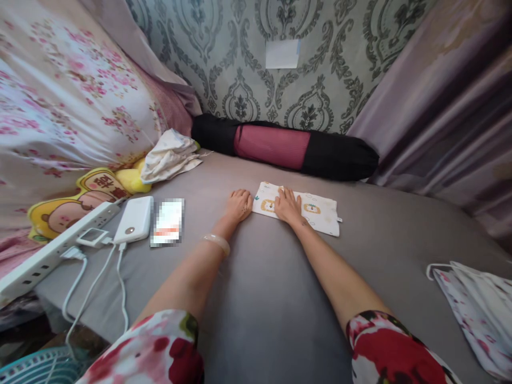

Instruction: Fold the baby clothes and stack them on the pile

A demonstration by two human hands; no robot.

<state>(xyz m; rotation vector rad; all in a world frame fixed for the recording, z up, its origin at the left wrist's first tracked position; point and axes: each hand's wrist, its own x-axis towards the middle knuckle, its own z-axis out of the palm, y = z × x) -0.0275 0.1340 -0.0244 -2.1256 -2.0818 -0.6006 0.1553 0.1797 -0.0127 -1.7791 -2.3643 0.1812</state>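
Note:
A folded white cloth (326,213) printed with orange lion faces lies flat on the grey bed sheet. My right hand (287,205) rests palm down on its left half, fingers stretched out and a little spread. Beside the cloth's left edge, my left hand (239,205) lies on the sheet with its fingers pointing away from me. Its fingertips are slightly bent, and nothing shows in its grasp. A pale bangle (217,244) circles my left wrist. A small white tag (340,220) sticks out from the cloth's right edge.
Left are a phone (167,222), a white power bank (135,218), a power strip (60,248) with cables, a yellow cartoon cushion (60,213) and a crumpled cloth (170,154). A black-and-red roll bag (272,146) lies along the wall. Folded floral fabric (468,314) lies right.

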